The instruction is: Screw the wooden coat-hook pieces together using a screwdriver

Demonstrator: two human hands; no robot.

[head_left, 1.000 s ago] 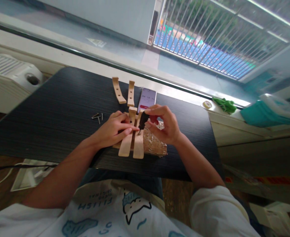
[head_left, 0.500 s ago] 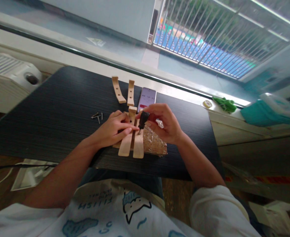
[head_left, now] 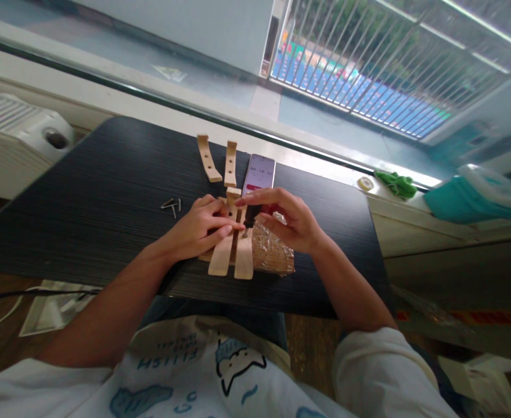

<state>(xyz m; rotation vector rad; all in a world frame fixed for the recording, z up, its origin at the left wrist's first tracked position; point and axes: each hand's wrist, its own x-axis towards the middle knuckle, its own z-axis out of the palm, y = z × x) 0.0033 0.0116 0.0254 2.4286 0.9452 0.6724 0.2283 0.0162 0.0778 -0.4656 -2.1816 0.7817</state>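
A small dark-handled screwdriver stands nearly upright in my right hand, its fingers closed about the handle and partly covering it. Its shaft meets the right one of two curved wooden pieces, where a metal screw seems to sit. My left hand lies across the left wooden piece, fingers bent over it and the index finger reaching to the right piece. Both pieces rest side by side on a brown block wrapped in clear plastic.
Two more curved wooden pieces with holes lie farther back on the black table. Beside them is a phone showing a timer. Several screws lie left of my left hand. Tape and a green cloth sit on the sill.
My right hand's fingers have shifted, with the index finger now stretched over the top of the screwdriver handle. My left hand and the wooden pieces have stayed put.
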